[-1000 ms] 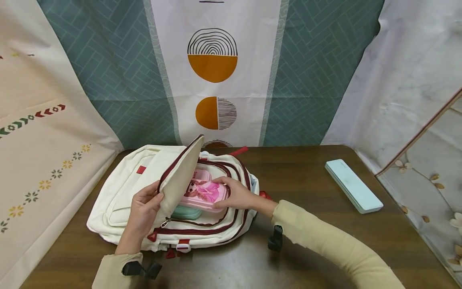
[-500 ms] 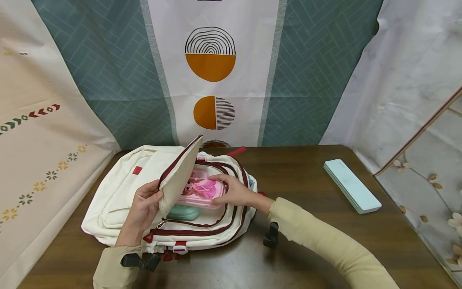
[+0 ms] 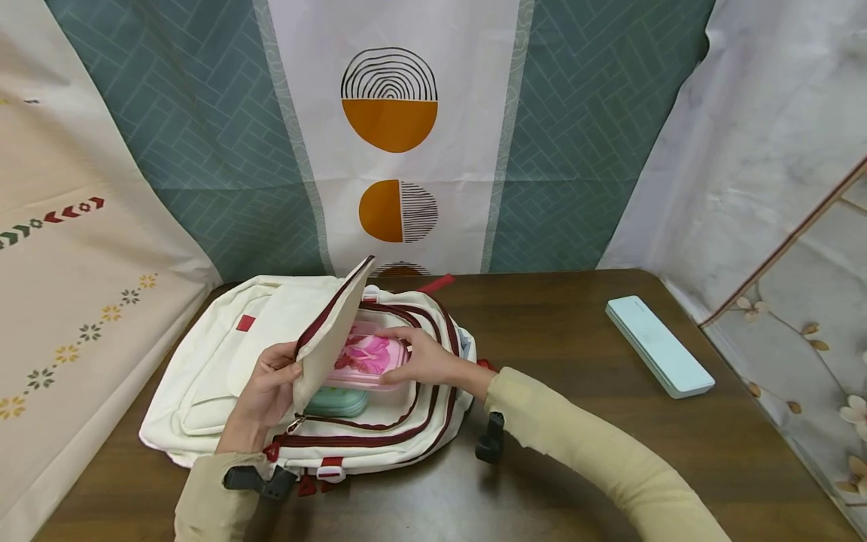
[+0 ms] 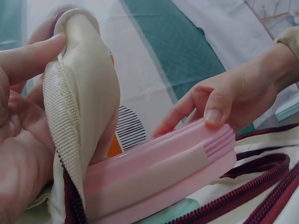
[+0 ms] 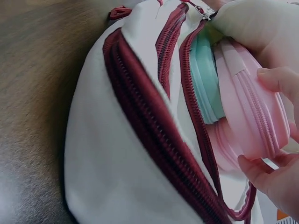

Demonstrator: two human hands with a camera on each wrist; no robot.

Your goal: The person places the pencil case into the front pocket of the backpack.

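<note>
The hands are apart. The left hand (image 3: 267, 388), at lower left of centre in the head view, pinches the edge of the bag's flap (image 3: 328, 352) between thumb and fingers; it seems raised so the pocket under it lies uncovered. The right hand (image 3: 427, 357), near the middle of the frame, grips the right end of a pink pencil case (image 3: 366, 360), fingers on its far edge and thumb on its near edge, a hold that likely steadies the case while its picture side faces up. That case is at the pocket's mouth, its left end partly hidden by the flap. A mint case (image 3: 339, 403) shows below it in the frame and another pink case (image 3: 366, 328) just above.

Around them lies the white bag (image 3: 226, 361), flat on the bench (image 3: 542, 316), which probably helps the pocket face upward. Well apart, at right of the frame, rests a pale blue box (image 3: 660, 345). Patterned curtains (image 3: 467, 113) hang behind.
</note>
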